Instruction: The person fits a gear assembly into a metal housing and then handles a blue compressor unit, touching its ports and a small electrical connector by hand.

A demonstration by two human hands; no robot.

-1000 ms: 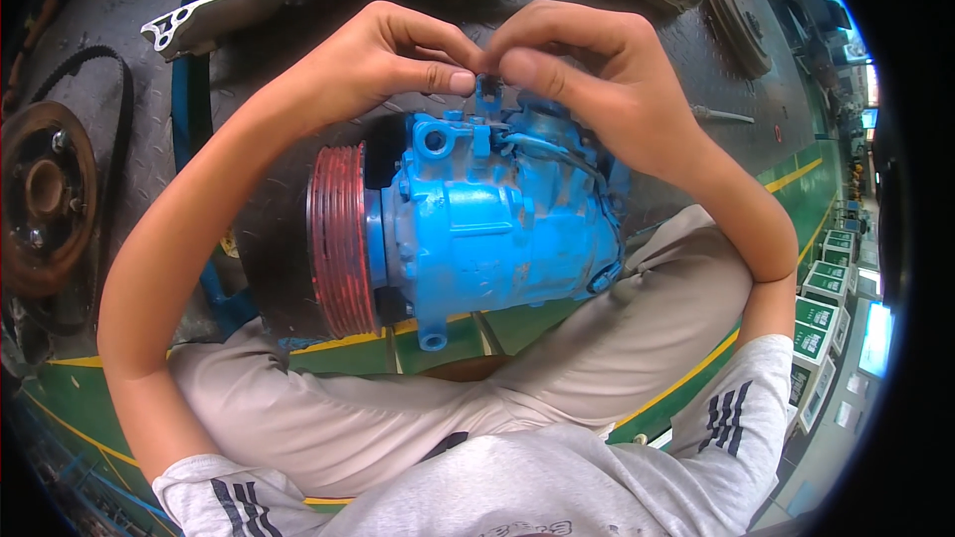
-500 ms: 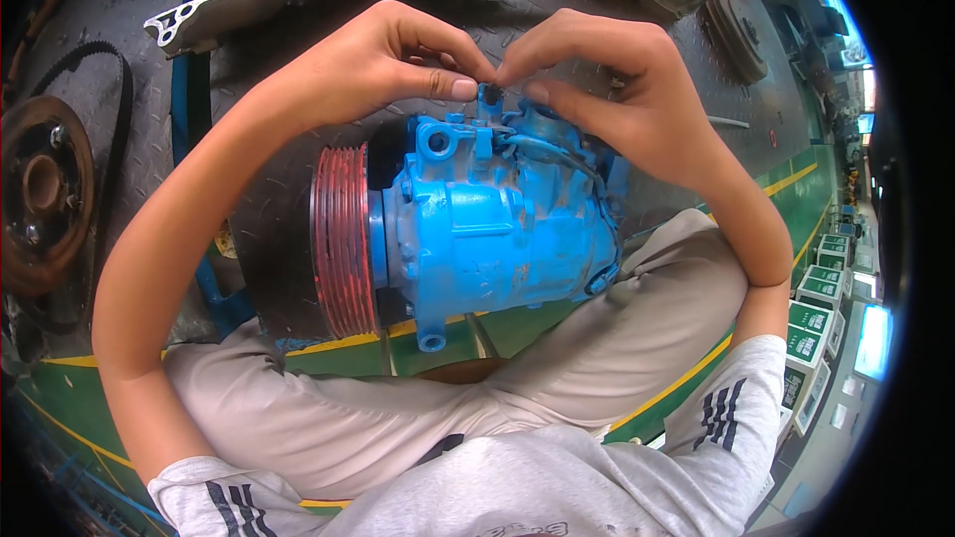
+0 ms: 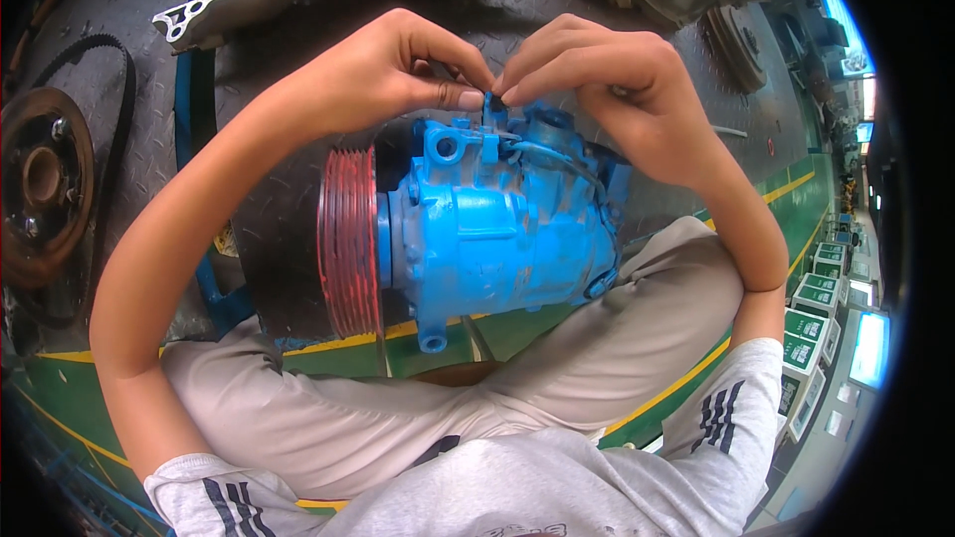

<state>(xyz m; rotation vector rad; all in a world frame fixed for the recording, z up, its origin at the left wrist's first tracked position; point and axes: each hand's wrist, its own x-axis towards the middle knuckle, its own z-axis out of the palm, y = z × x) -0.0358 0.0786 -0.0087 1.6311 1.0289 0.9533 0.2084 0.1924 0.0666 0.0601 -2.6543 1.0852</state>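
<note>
**Both hands at the upper fitting of a blue compressor (image 3: 487, 239)**

The compressor lay on its side, centred between the hands and the person's legs (image 3: 627, 308), grooved red pulley (image 3: 348, 249) to the left. Left hand (image 3: 423, 65): thumb and forefinger pinched the small upright blue fitting (image 3: 492, 116) on top. Right hand (image 3: 622, 89): fingertips met the fitting's upper end, beside the left forefinger; could not tell whether they gripped it. Dark tread-plate surface (image 3: 279, 89) lay beyond.
</note>
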